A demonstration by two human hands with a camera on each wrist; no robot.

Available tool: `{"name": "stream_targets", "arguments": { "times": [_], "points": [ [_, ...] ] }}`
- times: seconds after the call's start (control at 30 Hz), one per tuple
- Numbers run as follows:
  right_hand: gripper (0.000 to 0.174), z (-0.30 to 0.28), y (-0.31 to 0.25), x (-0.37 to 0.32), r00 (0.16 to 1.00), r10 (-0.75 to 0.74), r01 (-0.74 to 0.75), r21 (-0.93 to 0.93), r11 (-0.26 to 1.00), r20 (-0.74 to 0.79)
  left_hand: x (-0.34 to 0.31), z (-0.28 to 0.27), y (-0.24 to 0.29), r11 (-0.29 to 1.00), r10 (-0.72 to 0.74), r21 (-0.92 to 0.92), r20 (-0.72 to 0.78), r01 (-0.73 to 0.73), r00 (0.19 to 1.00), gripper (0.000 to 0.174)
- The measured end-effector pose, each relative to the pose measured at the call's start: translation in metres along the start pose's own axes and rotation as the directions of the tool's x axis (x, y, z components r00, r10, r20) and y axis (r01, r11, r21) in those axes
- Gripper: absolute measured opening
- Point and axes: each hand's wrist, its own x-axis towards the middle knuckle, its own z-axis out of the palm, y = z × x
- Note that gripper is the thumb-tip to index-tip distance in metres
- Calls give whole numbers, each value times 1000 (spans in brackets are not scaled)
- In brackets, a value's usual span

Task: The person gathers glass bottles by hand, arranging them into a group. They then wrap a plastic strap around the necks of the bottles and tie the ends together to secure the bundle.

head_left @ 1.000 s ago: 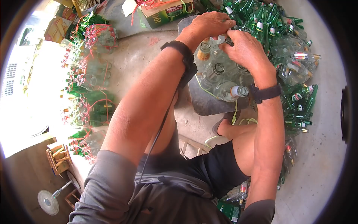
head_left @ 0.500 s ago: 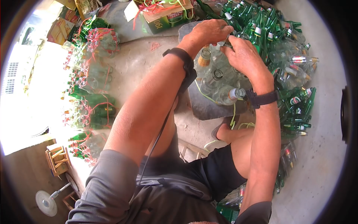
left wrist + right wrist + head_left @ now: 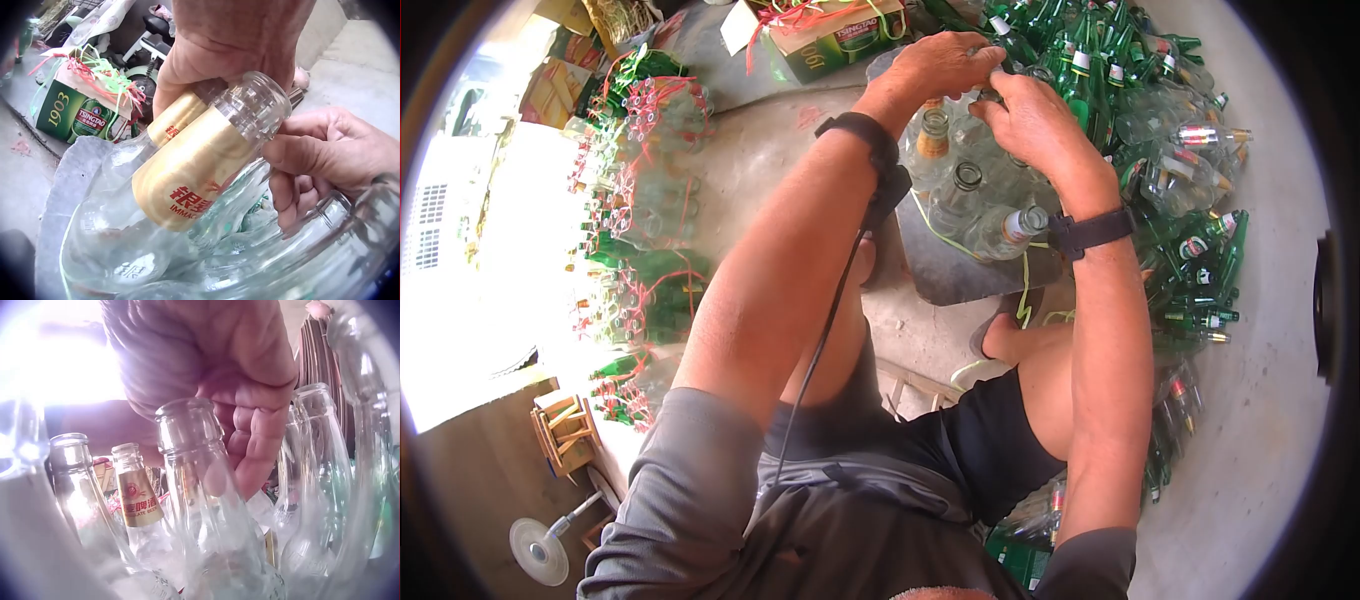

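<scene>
While two gold-labelled bottles (image 3: 190,172) sit by the left hand (image 3: 948,68), fingers hidden so can't tell, the right hand's (image 3: 1040,125) curled, grip unclear. One Tsingtao box (image 3: 78,117) nearby.

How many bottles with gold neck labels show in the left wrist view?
2: the front bottle, near the middle, and the rear bottle, partly hidden behind it. More could be hidden behind the hands.

Clustered bottles (image 3: 953,207) stand on the bench (image 3: 975,284); around it, a bottle heap (image 3: 1162,168) spreads from one to four o'clock, tied bundles (image 3: 647,197) line nine, a carton (image 3: 835,56) (ribbons (image 3: 805,16) on top) sits at ten, and a fan (image 3: 538,550) stands far out at eight, near stools (image 3: 566,432).
</scene>
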Motion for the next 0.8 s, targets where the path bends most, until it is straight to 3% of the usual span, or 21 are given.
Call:
{"name": "stream_targets", "arguments": {
  "times": [0.07,0.17,0.2,0.23,0.3,0.33,0.37,0.43,0.47,0.57,0.7,0.8],
  "points": [
    [31,0,-3,-2,998,-42,42,-22,999,-35,-6,-5,9,997,-81,16,-7,81,997,55],
    [30,-7,-12,-11,998,-35,32,-56,998,-51,-4,-4,3,998,-20,61,-29,22,999,56],
    [29,-9,-13,-14,994,-67,63,-46,997,-89,-1,-2,-13,946,240,237,-50,-221,970,58],
    [29,-16,-15,-16,994,-63,59,-49,997,-93,7,4,-27,945,244,236,-47,-227,969,58],
    [28,-34,-20,-20,979,-53,46,-40,998,-197,23,13,-44,893,240,417,-122,-169,963,61],
    [25,-45,-17,-21,967,-74,91,61,994,-243,9,4,-19,970,19,243,-118,11,993,64],
    [23,-57,-14,-27,944,-102,123,48,991,-315,6,2,-15,970,26,242,-113,2,993,64],
    [29,-88,2,-36,968,-72,95,86,992,-239,2,0,-15,959,95,278,-143,-52,985,66],
    [26,-101,9,-45,991,50,-5,338,941,-124,0,0,-13,966,94,254,-145,-55,985,64],
    [22,-141,5,-83,994,108,-95,318,943,-24,8,-2,-25,967,119,242,-139,-83,983,71],
    [21,-135,50,-125,975,209,-222,406,887,77,-5,-7,-12,976,89,213,-167,-52,982,67],
    [24,-101,92,-161,911,287,-404,505,763,296,-6,-13,-8,960,155,263,-207,-97,966,63]
  ]
}}
